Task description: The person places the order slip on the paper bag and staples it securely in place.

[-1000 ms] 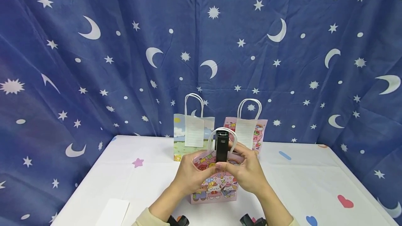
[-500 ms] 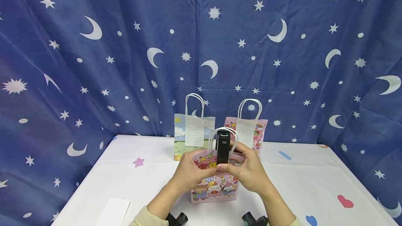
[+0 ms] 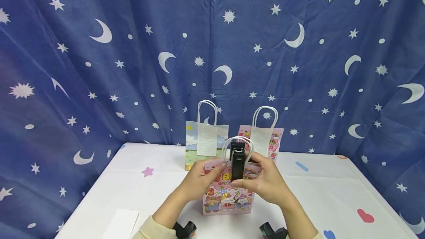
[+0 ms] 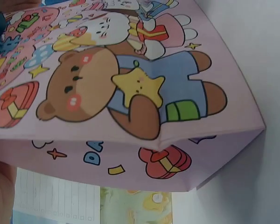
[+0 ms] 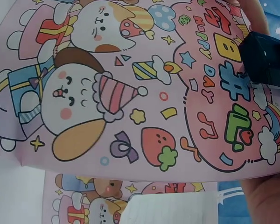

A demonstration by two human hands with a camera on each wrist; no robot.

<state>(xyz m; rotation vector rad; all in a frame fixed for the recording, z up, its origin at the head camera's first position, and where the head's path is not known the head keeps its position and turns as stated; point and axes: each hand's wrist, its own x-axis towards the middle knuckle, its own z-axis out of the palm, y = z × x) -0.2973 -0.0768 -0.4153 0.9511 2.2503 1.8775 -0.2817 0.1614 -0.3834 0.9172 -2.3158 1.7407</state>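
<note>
Pink bag (image 3: 228,194) at risk of being creased or snagged by the black stapler (image 3: 238,167)

The pink bag is stood upright at the middle of the bench (image 3: 166,183); one side of its rim is gripped by the left hand (image 3: 200,175), and the black stapler is held upright at the rim, between the legs of the white handles (image 3: 238,137), by the right hand (image 3: 266,178). Whether paper is caught inside the tool cannot be told. If it is squeezed while skewed, the thin rim could be crumpled or torn, and a cord could be trapped, the loops being so close. The left thumb could be nipped if it is slid inward. If the pink bag is pushed back, the landscape-print bag (image 3: 191,146) or second pink bag (image 3: 275,146) could be knocked
</note>
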